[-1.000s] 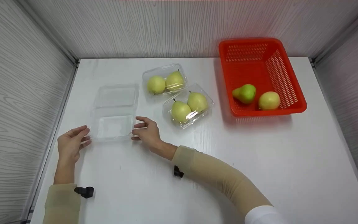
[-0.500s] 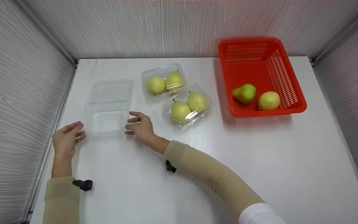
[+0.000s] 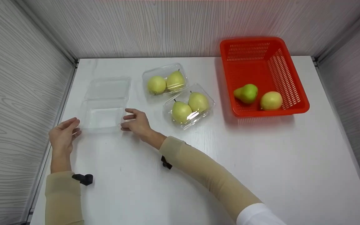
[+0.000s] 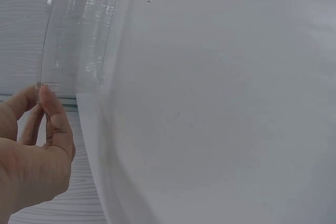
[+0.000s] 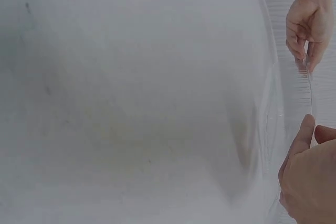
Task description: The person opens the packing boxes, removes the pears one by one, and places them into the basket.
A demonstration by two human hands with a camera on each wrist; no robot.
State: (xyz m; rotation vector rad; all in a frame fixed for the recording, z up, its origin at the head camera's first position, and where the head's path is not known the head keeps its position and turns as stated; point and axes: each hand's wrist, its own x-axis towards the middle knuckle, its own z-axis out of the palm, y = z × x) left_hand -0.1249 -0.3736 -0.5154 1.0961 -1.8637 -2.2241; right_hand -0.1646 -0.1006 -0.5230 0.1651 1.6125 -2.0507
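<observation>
A clear plastic clamshell box (image 3: pixel 105 117) lies unfolded at the left of the white table, its lid (image 3: pixel 108 88) flat on the far side. Nothing is inside it. At its near left corner my left hand (image 3: pixel 62 134) pinches the rim between thumb and fingers, which the left wrist view shows up close on the edge (image 4: pixel 47 51). Across from it, my right hand (image 3: pixel 137 123) holds the near right corner, thumb and fingers on the rim. Both hands (image 5: pixel 310 27) appear along the same edge in the right wrist view.
Two closed clear boxes, one farther back (image 3: pixel 165 79) and one nearer (image 3: pixel 189 107), each hold two yellow-green pears, right of the unfolded box. A red plastic basket (image 3: pixel 303 109) stands at the back right with a green pear (image 3: pixel 247 93) and a yellowish one (image 3: pixel 271 100) inside. Grey wood-grain panels enclose the table.
Both hands have carried the unfolded clamshell box left and away from the person, toward the back left of the table. The filled boxes and basket stay where they were.
</observation>
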